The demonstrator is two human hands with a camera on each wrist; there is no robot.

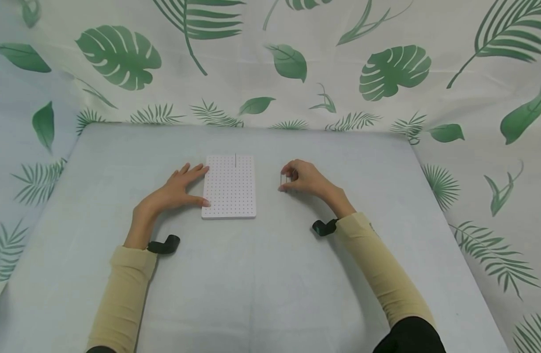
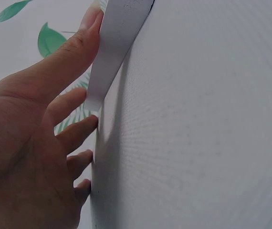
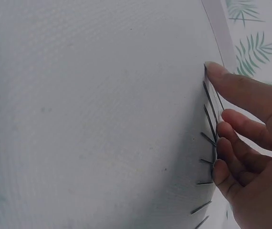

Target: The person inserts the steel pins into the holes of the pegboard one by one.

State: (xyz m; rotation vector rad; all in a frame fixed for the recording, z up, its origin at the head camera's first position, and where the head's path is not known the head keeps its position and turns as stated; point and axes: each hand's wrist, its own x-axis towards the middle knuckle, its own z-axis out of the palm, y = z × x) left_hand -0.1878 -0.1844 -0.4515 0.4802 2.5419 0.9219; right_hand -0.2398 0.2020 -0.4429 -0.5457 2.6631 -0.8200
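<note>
A white board (image 1: 228, 191) dotted with a grid of small holes lies left of centre, and one thin dark pin (image 1: 236, 161) stands at its far end. My left hand (image 1: 173, 191) rests along the board's left side with fingers spread and straight, the thumb at the near corner. In the left wrist view the thumb touches the board's side wall (image 2: 117, 45). Right of the board, my right hand (image 1: 307, 179) holds a thin pin (image 1: 281, 181) between thumb and index fingertips. Beneath that hand, several dark metal pins (image 3: 204, 183) lie in a row on the table.
A pale cloth covers the table (image 1: 252, 284). Behind it hangs a white curtain (image 1: 332, 49) printed with green leaves. Each wrist carries a black camera mount, one on the left wrist (image 1: 164, 244) and another on the right wrist (image 1: 324, 227).
</note>
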